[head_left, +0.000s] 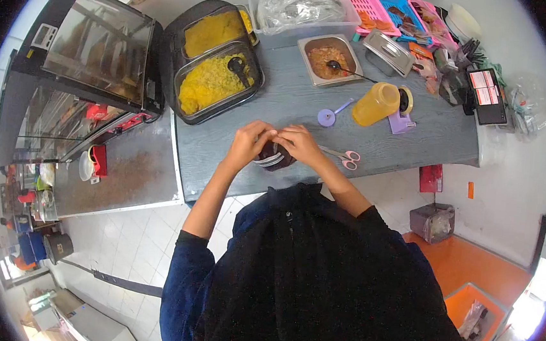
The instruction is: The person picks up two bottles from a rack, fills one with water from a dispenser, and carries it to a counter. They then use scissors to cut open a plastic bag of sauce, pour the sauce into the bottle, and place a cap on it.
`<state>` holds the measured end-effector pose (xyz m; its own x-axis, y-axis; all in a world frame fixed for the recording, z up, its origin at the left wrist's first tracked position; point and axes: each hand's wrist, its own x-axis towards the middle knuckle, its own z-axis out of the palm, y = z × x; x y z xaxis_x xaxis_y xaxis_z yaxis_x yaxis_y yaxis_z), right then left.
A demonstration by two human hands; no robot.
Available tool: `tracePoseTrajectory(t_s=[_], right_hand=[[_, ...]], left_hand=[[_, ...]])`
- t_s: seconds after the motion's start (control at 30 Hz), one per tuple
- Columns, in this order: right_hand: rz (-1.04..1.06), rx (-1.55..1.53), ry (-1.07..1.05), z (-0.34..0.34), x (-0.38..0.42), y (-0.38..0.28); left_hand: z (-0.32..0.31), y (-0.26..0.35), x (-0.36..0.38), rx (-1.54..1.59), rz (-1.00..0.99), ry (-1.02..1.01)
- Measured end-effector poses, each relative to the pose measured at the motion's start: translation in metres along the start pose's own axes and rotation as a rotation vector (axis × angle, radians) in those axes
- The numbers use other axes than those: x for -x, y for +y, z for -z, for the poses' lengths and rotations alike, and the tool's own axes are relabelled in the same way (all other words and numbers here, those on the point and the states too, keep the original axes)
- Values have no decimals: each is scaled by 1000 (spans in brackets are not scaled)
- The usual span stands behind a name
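Note:
Both hands meet over a dark, shiny, rounded container with pale streaks near the front edge of the grey table. The fingers of my left hand are pinched together at its top left side. From the other side my right hand has its fingers bent and pressed to the same top, fingertips touching the left ones. The hands cover much of it, and I cannot tell what its top is. Right of my right hand lie scissors with pink handles. A small purple tool lies farther back.
Two trays of yellow food stand at left, beside a glass display cabinet. Behind are a steel pan with a ladle, a lidded steel pan, a yellow bottle, a bin of plastic bags and colored baskets.

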<state>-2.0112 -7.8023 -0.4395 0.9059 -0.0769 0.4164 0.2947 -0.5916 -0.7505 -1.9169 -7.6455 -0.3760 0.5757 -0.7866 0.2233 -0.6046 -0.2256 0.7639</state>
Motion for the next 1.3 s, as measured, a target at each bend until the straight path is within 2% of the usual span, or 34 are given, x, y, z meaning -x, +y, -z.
tracePoseTrajectory(t_s=[0.17,0.27,0.37,0.47,0.57,0.67,0.77,0.83,0.9,1.0,1.1,1.2,1.3], right_hand=[[-62,-42,28,-8,1,9],[-62,-100,18,-6,1,5],[-73,-155,31,-6,4,-1],[-59,-196,63,-8,7,0],[-126,-101,101,-8,11,1],[-288,-227,166,-4,16,-1],[-245,-132,197,22,33,-9],[-408,383,100,36,78,24],[-472,867,7,51,133,54],[-486,717,85,63,165,56],[-454,918,2,69,161,55],[-824,744,-265,79,140,48],[-1194,11,-342,99,118,43]], left_hand=[[-9,-10,-2,4,37,99],[-3,-14,-4,-43,-124,16],[-7,-15,3,-25,65,-18],[-12,-17,3,-269,100,-16],[-3,-19,1,-316,142,-79],[8,-33,14,30,96,-114],[6,-36,26,51,221,-102],[2,-38,28,93,275,-65],[-7,-42,31,221,331,4],[-8,-46,33,246,435,-13],[-13,-58,35,241,389,9],[-16,-58,37,309,380,68],[-13,-57,38,341,411,26]])
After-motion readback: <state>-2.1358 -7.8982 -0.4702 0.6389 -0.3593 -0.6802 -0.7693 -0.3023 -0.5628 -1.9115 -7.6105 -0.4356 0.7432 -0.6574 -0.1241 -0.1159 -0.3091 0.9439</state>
